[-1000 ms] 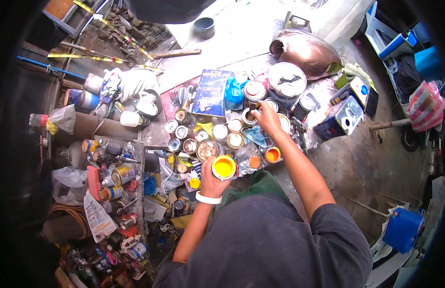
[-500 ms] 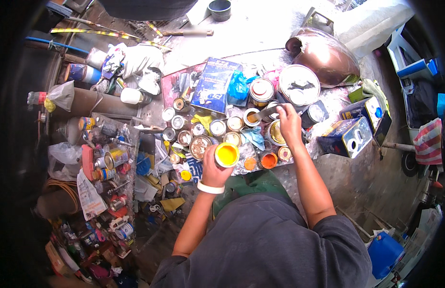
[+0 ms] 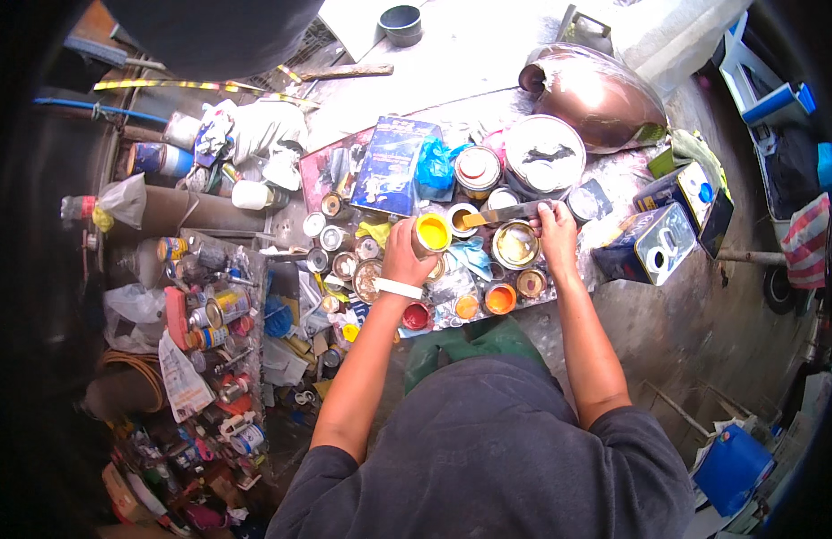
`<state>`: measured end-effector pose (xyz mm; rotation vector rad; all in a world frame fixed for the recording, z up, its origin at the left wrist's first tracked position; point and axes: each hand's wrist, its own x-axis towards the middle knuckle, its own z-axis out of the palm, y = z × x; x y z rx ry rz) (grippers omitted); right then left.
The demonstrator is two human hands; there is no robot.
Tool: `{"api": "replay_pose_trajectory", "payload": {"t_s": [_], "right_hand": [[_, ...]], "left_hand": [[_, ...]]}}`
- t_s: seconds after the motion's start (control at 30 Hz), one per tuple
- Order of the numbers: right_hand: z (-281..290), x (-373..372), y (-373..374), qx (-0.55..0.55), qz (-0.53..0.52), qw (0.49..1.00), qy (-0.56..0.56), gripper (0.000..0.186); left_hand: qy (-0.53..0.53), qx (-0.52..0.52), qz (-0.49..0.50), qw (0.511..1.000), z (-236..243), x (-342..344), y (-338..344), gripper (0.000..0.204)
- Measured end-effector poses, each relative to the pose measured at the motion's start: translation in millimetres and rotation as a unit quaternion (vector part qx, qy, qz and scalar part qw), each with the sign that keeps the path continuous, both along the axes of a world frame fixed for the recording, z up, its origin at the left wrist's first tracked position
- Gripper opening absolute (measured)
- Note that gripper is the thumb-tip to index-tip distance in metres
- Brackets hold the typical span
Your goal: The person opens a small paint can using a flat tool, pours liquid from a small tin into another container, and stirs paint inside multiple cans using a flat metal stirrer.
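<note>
My left hand (image 3: 405, 256) is wrapped round a small can of bright yellow paint (image 3: 433, 233), tilted slightly. In my right hand (image 3: 558, 237) is one end of a long, flat grey paint stirrer (image 3: 507, 214). Its other end, coated yellow-brown, lies level over a small open can (image 3: 458, 231), just right of the yellow one. Below the stirrer stands a wider can with a smeared pale top (image 3: 516, 244). Nearer me are open containers of orange paint (image 3: 500, 299), lighter orange paint (image 3: 467, 307) and red paint (image 3: 416, 315).
A large white-topped can (image 3: 546, 154) and a glossy brown rounded part (image 3: 604, 99) stand farther back. Blue rectangular tins (image 3: 649, 242) sit at the right, and a flat blue tin (image 3: 393, 166) leans behind the cans. Bottles and cans crowd the left shelf (image 3: 214, 314).
My left hand has carried the yellow paint up and right, uncovering the red paint. My right hand has come down slightly; the stirrer has swung level, its coated end now showing above the small can.
</note>
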<state>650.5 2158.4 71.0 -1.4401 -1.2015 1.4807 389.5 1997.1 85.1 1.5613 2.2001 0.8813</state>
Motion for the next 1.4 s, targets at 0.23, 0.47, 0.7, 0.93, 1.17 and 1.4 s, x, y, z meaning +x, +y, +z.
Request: {"api": "replay_pose_trajectory", "payload": {"t_s": [0.23,0.47,0.7,0.93,1.17,1.4], "right_hand": [[21.4,-1.7,-15.5,0.058,0.003,0.997,-0.054,0.022],[33.3,-9.7,-28.8,0.095,0.010,0.993,-0.073,0.021],[41.5,-14.0,-33.5,0.144,0.024,0.985,-0.088,0.019],[42.4,-11.9,-34.1,0.158,0.023,0.983,-0.090,0.018],[44.5,-10.2,-34.0,0.154,0.023,0.985,-0.079,0.017],[43.8,-10.6,-34.0,0.151,0.031,0.985,-0.081,0.017]], "left_hand": [[0.071,-0.011,-0.047,0.996,-14.5,-2.5,20.2,0.083],[0.099,-0.025,-0.056,0.993,-15.0,-1.2,27.7,0.077],[0.136,-0.022,-0.071,0.988,-12.0,1.5,36.2,0.077],[0.152,-0.024,-0.075,0.985,-9.3,4.7,43.1,0.079],[0.164,-0.033,-0.079,0.983,-0.8,9.4,48.2,0.079],[0.175,-0.069,-0.081,0.979,8.5,15.2,53.4,0.080]]}}
